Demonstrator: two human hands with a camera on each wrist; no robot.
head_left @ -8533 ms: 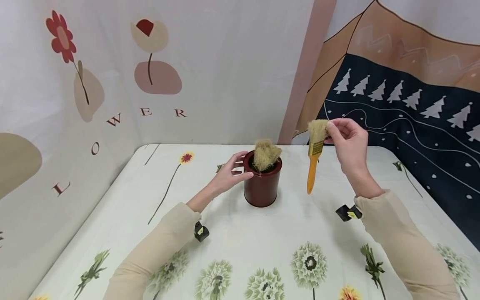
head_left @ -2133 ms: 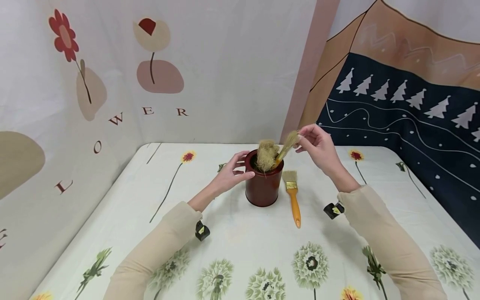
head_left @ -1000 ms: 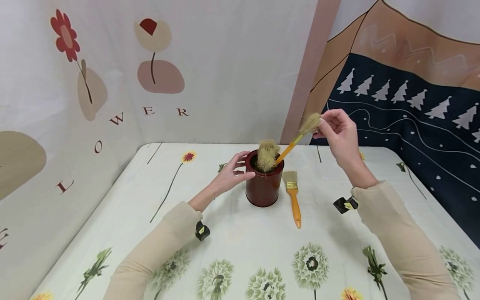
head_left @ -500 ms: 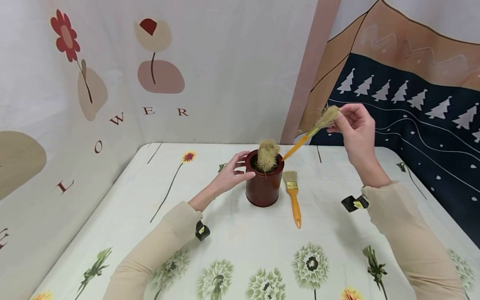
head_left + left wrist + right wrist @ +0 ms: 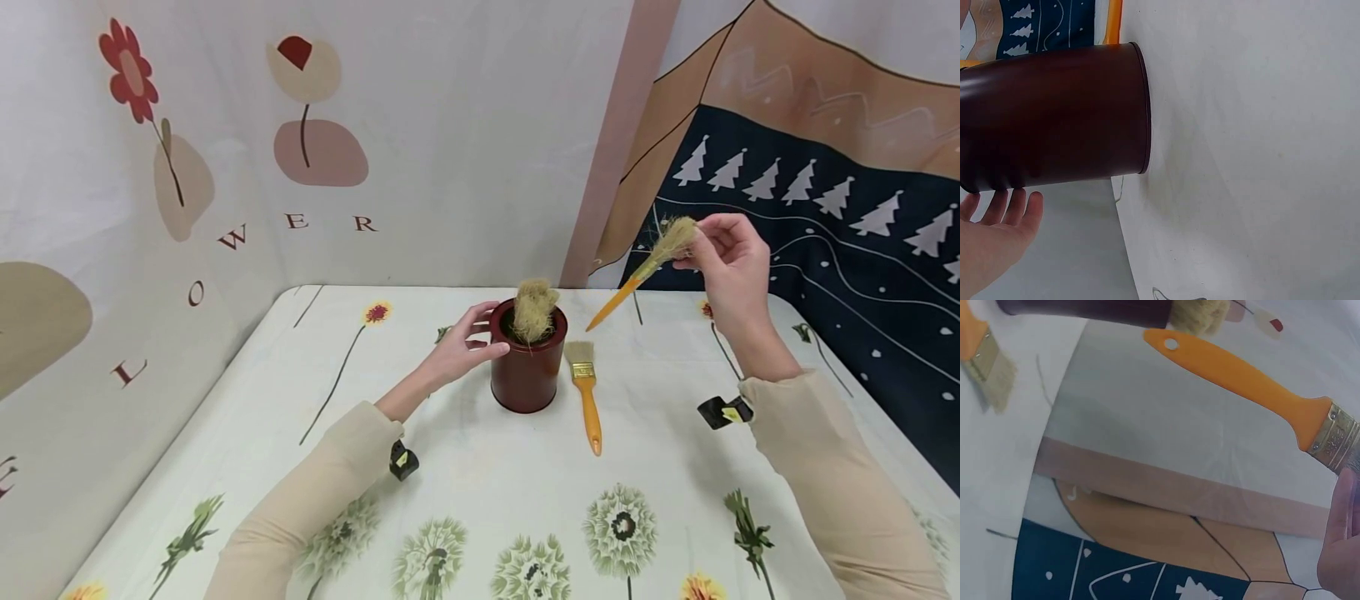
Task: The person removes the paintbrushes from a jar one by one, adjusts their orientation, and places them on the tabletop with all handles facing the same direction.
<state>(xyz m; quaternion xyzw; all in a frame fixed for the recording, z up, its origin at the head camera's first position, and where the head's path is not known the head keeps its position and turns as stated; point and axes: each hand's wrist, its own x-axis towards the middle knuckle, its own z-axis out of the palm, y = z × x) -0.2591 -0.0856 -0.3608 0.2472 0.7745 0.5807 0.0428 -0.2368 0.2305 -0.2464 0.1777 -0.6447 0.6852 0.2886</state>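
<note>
Though the right wrist view cuts off the bristles at its right edge, the head view shows the paintbrush (image 5: 641, 272) whole: orange handle, brass ferrule, tan bristles, tilted w/ handle tip pointing lower left, in the air right of centre. Right hand (image 5: 731, 262), upper right of frame, pinches it at the bristle end; brush hangs left of and below that grip, apart from the can. Red can (image 5: 527, 362) stands upright mid-frame on the table (image 5: 465, 475), a tuft of bristles (image 5: 534, 310) sticking out the top; handles inside are hidden. Left hand (image 5: 457, 350) rests fingers against the can's left side, grip loose, fingers nearly straight. Second brush (image 5: 586, 392) lies flat just right of the can.
</note>
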